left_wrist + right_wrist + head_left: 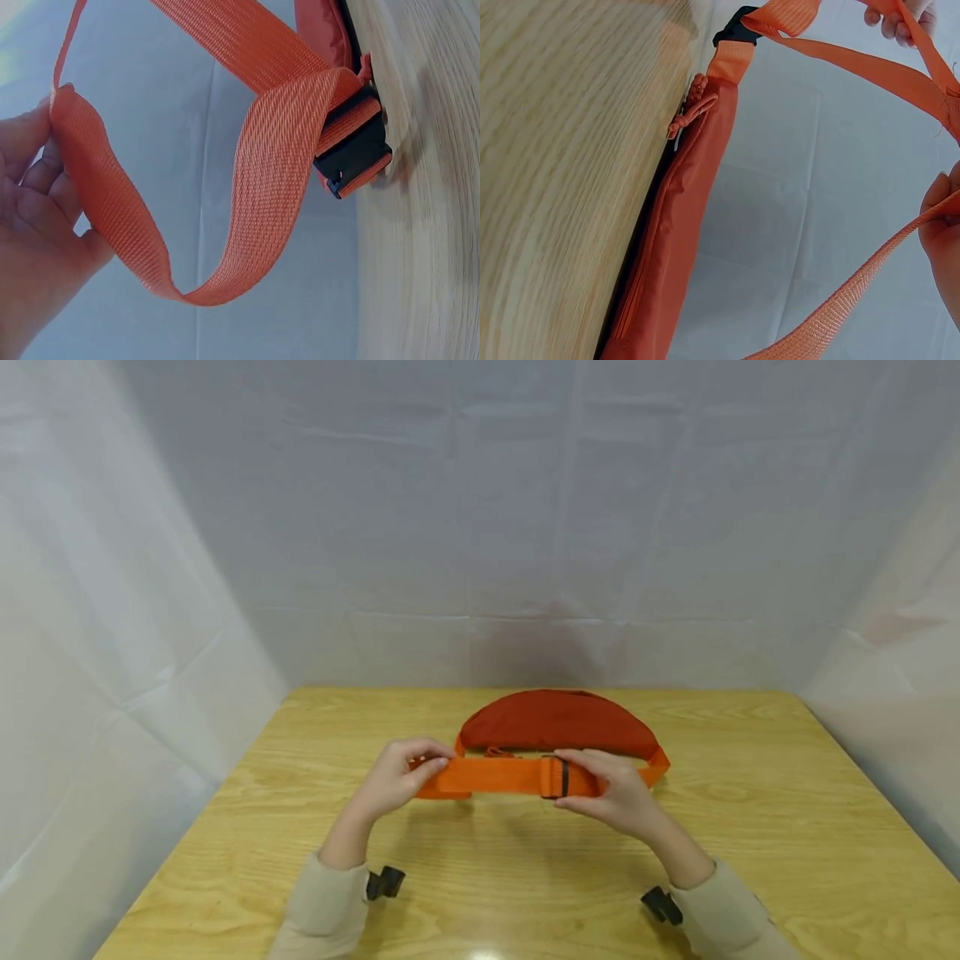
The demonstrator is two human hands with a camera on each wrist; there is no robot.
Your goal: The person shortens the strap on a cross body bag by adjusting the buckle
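Observation:
A red-orange waist bag [555, 722] lies on the table with its curved edge away from me. Its orange webbing strap [502, 775] is raised in front of it, stretched between both hands. My left hand [397, 781] pinches the strap between thumb and fingers, and a loop of webbing hangs below it in the left wrist view. My right hand [618, 789] holds the strap beside a black slide adjuster [555, 777], thumb below and fingers above. A black side-release buckle [356, 146] is fastened near the bag's end, touching or close to the table.
The light wooden table [750, 827] reaches back to a pale hanging sheet [525, 527], with more sheeting at both sides. A knotted zip-pull cord [694, 112] hangs at one end of the bag. Black wrist mounts [386, 882] stick out from both sleeves.

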